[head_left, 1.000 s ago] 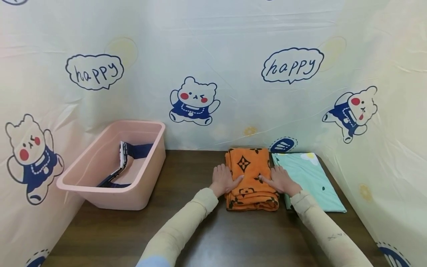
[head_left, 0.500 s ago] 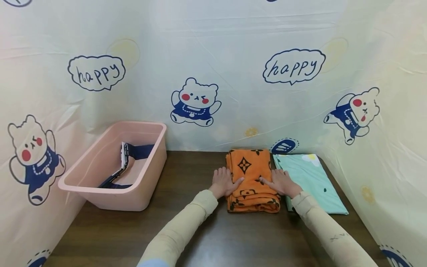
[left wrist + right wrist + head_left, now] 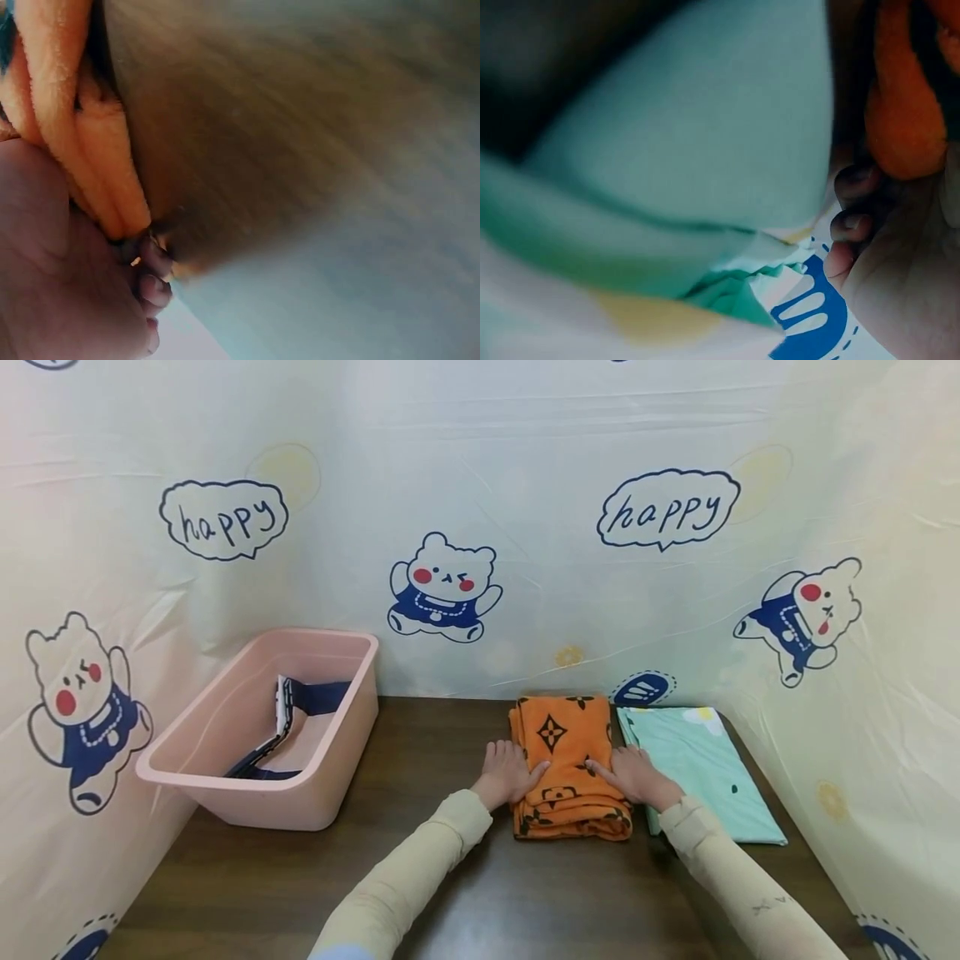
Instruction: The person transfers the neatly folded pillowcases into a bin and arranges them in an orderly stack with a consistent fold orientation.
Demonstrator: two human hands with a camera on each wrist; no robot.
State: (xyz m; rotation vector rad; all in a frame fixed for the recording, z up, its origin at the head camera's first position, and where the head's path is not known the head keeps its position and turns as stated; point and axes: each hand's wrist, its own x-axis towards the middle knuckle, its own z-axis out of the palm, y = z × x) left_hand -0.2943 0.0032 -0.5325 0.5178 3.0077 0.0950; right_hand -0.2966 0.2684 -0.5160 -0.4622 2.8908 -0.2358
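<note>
A folded orange fleece cloth with black flower motifs lies on the dark wooden table, its layers showing at the near end. My left hand holds its left side, thumb on top and fingers down along the edge. On the opposite side my right hand grips it the same way, between it and a folded mint-green cloth. Curled left fingertips show under the fleece's edge in the left wrist view. In the right wrist view, bent fingertips sit below the orange folds, beside the mint cloth.
At the left stands a pink plastic bin with folded navy-and-white fabric inside. A pale printed sheet with cartoon bears hangs behind and along both sides of the brown table.
The whole head view has shifted slightly to the right. My fingers look a little more bent at the fleece's sides; the cloth stays in place on the table.
</note>
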